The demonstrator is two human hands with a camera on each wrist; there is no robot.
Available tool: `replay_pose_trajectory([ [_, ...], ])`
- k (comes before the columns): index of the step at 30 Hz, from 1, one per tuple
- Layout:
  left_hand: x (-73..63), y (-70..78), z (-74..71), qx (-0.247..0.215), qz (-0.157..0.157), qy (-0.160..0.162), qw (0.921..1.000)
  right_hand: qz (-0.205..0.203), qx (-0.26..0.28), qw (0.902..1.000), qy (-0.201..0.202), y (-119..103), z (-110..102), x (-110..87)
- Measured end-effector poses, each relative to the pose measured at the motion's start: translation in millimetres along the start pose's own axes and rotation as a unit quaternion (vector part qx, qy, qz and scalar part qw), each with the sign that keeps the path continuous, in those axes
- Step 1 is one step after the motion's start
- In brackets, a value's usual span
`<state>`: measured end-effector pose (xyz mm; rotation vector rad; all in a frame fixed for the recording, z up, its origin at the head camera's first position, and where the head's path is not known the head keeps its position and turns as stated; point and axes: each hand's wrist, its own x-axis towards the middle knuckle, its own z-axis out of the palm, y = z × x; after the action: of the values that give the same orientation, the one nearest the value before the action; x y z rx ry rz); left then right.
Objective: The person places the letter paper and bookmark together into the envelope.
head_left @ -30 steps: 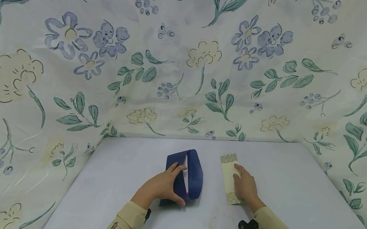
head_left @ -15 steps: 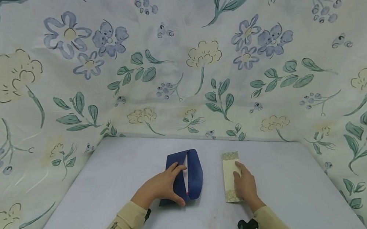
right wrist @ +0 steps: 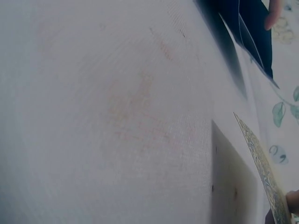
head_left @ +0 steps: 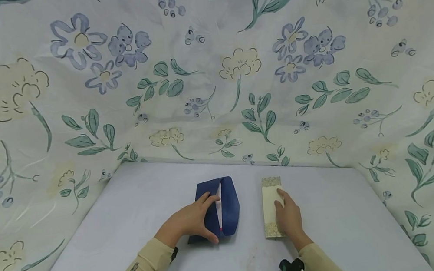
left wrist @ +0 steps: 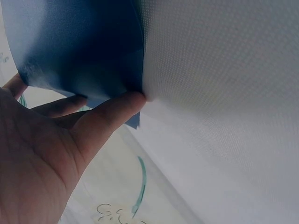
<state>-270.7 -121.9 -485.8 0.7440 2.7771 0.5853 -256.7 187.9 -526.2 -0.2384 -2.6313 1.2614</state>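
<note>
A dark blue envelope point(head_left: 230, 208) stands a little left of the middle of the table, a narrow white gap showing between its two blue parts. My left hand point(head_left: 191, 221) grips its left part; in the left wrist view the thumb point(left wrist: 117, 109) lies at the envelope's edge point(left wrist: 88, 46), with other fingers partly hidden behind it. To the right, my right hand point(head_left: 289, 219) pinches a long cream card point(head_left: 271, 200) with patterned bands at both ends. The right wrist view shows the card point(right wrist: 262, 165) raised above its shadow. A gap separates card and envelope.
The white table point(head_left: 325, 199) runs back to a floral cloth point(head_left: 204, 88) that hangs behind and at both sides. A black device point(head_left: 291, 267) sits at the right wrist. Faint reddish marks point(right wrist: 140, 107) show on the tabletop.
My right hand and the card have shifted slightly away from me, toward the back of the table. The left hand and the envelope stay in place.
</note>
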Motion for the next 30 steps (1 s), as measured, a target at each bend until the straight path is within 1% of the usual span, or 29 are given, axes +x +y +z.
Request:
replay_pose_trajectory([
  [3,-0.4,0.1,0.1,-0.001,-0.001,-0.001,1.0000,0.000,0.003,1.0000,0.003,-2,1,0.3],
  [8,-0.6,0.0,0.4,0.001,-0.001,-0.001,1.0000,-0.015,0.011,0.9998,0.010,-6,2,-0.3],
  [12,-0.5,0.0,0.1,0.003,0.001,0.000,1.0000,-0.020,0.007,0.9997,0.009,-8,4,-0.2],
  [18,-0.6,0.3,-0.4,0.005,0.002,0.000,1.0000,-0.017,0.008,0.9998,0.000,-11,6,0.0],
  [30,-0.8,0.1,-0.8,0.004,0.000,0.000,1.0000,-0.019,0.013,0.9997,-0.001,-22,7,-2.7],
])
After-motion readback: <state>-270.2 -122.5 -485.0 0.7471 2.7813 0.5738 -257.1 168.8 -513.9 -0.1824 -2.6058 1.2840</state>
